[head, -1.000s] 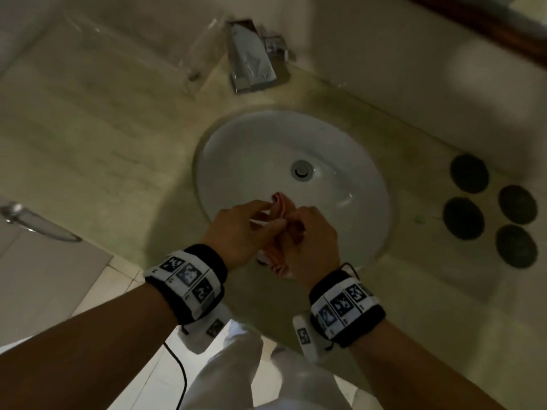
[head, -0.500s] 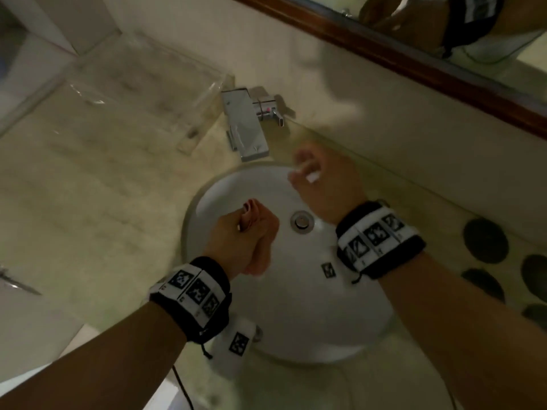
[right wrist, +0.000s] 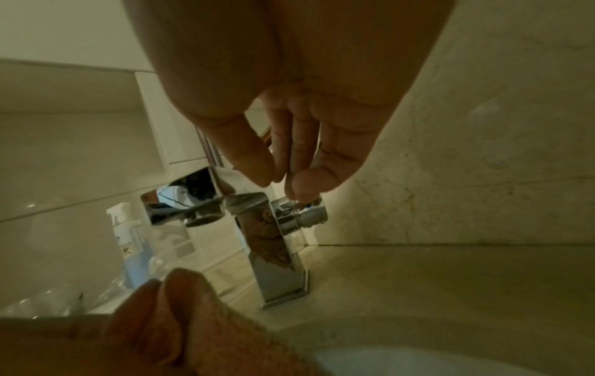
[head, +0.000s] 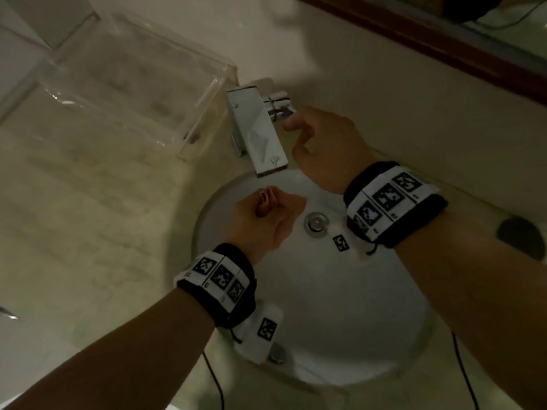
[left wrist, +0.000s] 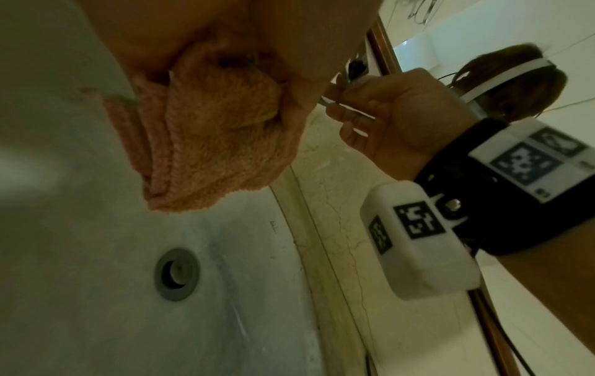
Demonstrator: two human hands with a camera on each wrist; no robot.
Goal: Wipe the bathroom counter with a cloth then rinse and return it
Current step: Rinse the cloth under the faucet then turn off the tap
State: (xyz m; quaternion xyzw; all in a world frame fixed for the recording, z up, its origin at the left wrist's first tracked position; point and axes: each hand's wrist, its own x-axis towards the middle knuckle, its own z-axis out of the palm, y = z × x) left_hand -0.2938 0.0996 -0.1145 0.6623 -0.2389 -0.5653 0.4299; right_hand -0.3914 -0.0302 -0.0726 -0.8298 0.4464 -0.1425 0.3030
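My left hand (head: 275, 208) grips a bunched pink terry cloth (head: 266, 201) over the white sink (head: 340, 306), just below the spout of the chrome faucet (head: 257, 134). In the left wrist view the cloth (left wrist: 209, 132) hangs in folds from the fist above the drain (left wrist: 176, 274). My right hand (head: 291, 134) is at the faucet's side handle (head: 278, 106). Its fingers (right wrist: 296, 152) are nearly straight, with the tips at the handle (right wrist: 306, 213). No water runs from the spout.
The beige stone counter (head: 88, 217) surrounds the sink. A clear acrylic tray (head: 133, 84) stands left of the faucet, with a spray bottle (right wrist: 128, 244) beyond it. A dark round coaster (head: 521, 236) lies at the right. A wood-framed mirror (head: 444, 45) sits above the backsplash.
My right hand has let go of the cloth and moved up to the faucet handle. My left hand has carried the cloth toward the spout.
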